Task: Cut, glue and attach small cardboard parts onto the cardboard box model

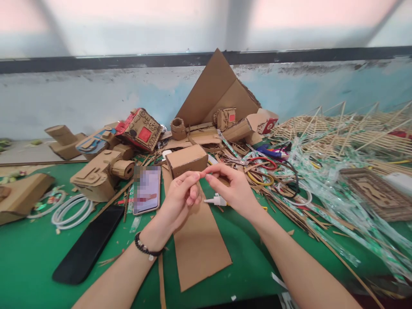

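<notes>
My left hand [184,193] and my right hand [232,189] meet at their fingertips above the table. Both are closed in a pinch. Something tiny and reddish may be between them, but it is too small to make out. Below them lies a flat cardboard sheet [200,249]. Just behind the fingers stands a small cardboard box [187,159]. Under my right hand a white glue bottle [217,200] with a narrow nozzle lies on its side, partly hidden. A phone [147,189] with its screen lit lies left of my left hand.
Cardboard camera models [96,176] and a white cable coil [72,211] lie left, near a black flat case [88,244]. Scissors [238,161] sit among cardboard scraps. Clear plastic strips [325,184] and thin wooden sticks [322,133] fill the right. A large cardboard piece [209,88] leans on the wall.
</notes>
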`<state>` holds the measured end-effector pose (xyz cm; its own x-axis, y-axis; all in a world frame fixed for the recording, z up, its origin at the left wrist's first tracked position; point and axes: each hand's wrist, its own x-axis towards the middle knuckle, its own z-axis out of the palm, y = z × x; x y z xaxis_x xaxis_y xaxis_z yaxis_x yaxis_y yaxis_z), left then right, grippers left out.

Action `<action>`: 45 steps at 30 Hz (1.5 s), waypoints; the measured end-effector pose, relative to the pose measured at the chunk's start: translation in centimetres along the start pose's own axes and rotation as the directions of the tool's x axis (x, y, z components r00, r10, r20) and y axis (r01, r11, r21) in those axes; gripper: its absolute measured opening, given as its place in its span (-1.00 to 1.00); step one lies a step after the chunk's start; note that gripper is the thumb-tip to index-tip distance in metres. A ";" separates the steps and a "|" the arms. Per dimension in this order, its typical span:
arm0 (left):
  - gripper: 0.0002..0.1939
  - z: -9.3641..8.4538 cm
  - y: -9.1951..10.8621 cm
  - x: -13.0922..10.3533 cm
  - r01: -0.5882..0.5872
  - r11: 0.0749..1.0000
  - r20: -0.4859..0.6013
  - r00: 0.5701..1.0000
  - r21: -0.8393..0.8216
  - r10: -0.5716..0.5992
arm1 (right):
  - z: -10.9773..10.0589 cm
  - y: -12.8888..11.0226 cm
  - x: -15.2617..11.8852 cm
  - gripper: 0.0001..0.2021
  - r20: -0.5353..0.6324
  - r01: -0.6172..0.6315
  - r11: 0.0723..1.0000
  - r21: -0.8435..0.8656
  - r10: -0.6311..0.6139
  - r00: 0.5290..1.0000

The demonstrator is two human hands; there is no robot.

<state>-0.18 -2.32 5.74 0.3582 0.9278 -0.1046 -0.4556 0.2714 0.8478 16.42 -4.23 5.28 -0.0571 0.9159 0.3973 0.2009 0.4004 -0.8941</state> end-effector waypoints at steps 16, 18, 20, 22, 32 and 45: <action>-0.76 -0.9 -0.4 -0.1 -0.088 0.986 0.014 0.996 0.143 0.087 | -0.2 0.2 -0.2 -0.83 0.006 0.014 1.000 -0.008 -0.014 1.000; -0.77 -1.0 -0.4 0.0 -0.096 0.986 0.019 0.995 0.139 0.095 | -0.1 0.1 -0.2 -0.83 0.004 0.015 1.000 -0.018 -0.015 1.000; -0.78 -1.0 -0.4 0.0 -0.102 0.985 0.024 0.995 0.138 0.100 | -0.1 0.1 -0.2 -0.84 0.000 0.027 0.999 -0.030 -0.027 1.000; -0.77 -1.0 -0.4 -0.1 -0.106 0.983 0.023 0.994 0.151 0.103 | -0.1 0.1 -0.2 -0.86 -0.003 0.046 0.998 -0.042 -0.046 0.999; -0.72 -0.8 -0.6 -0.2 -0.143 0.962 0.047 0.990 0.231 0.136 | 0.3 0.6 -0.3 -0.96 0.022 0.018 0.999 0.038 -0.018 1.000; -0.92 -1.2 0.3 -0.5 0.268 0.859 0.391 0.916 -0.436 -0.087 | 1.4 0.5 -0.8 -0.86 -0.126 0.409 0.839 -0.358 -0.477 0.870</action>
<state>-1.51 -2.43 5.43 0.6868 0.7261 0.0336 -0.6508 0.5937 0.4733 15.21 -4.71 4.24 -0.0223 0.6018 0.7984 0.4954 0.7003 -0.5140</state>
